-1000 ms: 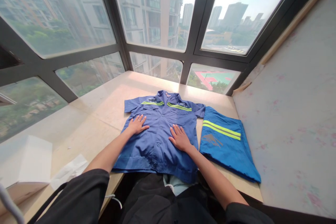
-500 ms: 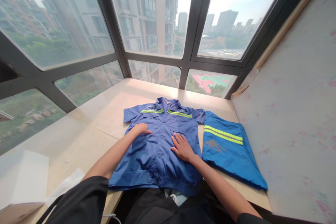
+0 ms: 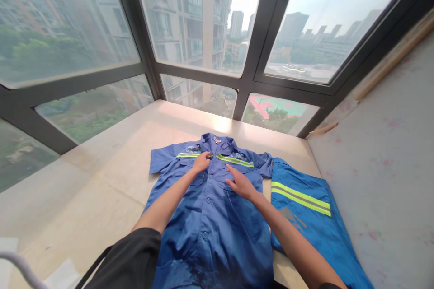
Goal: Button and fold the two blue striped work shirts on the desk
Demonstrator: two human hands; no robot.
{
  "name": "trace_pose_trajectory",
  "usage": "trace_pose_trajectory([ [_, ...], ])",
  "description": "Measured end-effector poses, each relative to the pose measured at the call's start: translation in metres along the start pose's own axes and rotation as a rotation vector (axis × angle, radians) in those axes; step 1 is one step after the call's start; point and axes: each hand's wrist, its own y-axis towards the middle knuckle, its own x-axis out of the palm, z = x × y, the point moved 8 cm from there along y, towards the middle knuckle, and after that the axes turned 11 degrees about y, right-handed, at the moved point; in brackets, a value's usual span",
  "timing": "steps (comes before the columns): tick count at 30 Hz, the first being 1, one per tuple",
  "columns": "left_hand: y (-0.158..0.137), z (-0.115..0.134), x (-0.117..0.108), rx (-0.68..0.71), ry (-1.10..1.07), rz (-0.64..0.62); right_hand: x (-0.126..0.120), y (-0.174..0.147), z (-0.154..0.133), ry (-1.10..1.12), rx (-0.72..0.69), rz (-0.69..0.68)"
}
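Note:
A blue short-sleeved work shirt (image 3: 190, 239) lies front up and spread flat, its collar pointing toward the window and its buttons running down the middle. Yellow-green reflective strips cross its chest. My left hand (image 3: 202, 162) is at the inner end of the left chest strip, fingers curled in on the front edge of the shirt just below the collar; the fingertips are partly hidden. Over the right chest pocket is my right hand (image 3: 240, 183), index finger and thumb apart, holding nothing.
Folded bright blue cloth (image 3: 305, 226) with reflective stripes lies right of the shirt, near the papered wall (image 3: 383, 180). The pale sill surface (image 3: 111, 162) meets framed windows at the back. White paper (image 3: 63, 275) and a pale cable (image 3: 20, 264) show at lower left.
Both hands have moved up the shirt toward the collar. My left hand went from the left pocket to the front opening, and my right hand lifted from lying flat. The view has moved closer.

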Motion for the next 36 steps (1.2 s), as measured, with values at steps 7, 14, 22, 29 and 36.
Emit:
trace_pose_trajectory([
  [7,0.01,-0.001,0.009,-0.006,0.016,0.029,-0.015,0.087,-0.003,-0.193,-0.123,0.022],
  [14,0.009,0.001,0.014,-0.014,0.048,0.024,0.001,0.142,0.004,-0.572,-0.03,-0.224],
  [22,0.007,0.015,0.006,-0.019,0.261,-0.02,-0.006,0.148,-0.003,-0.583,-0.116,-0.343],
  [29,0.024,-0.002,-0.025,-0.152,0.225,0.123,0.007,0.152,0.016,-0.372,-0.043,-0.346],
  [36,0.045,-0.014,-0.018,0.217,0.458,0.019,0.011,0.141,0.034,-0.476,0.001,-0.264],
])
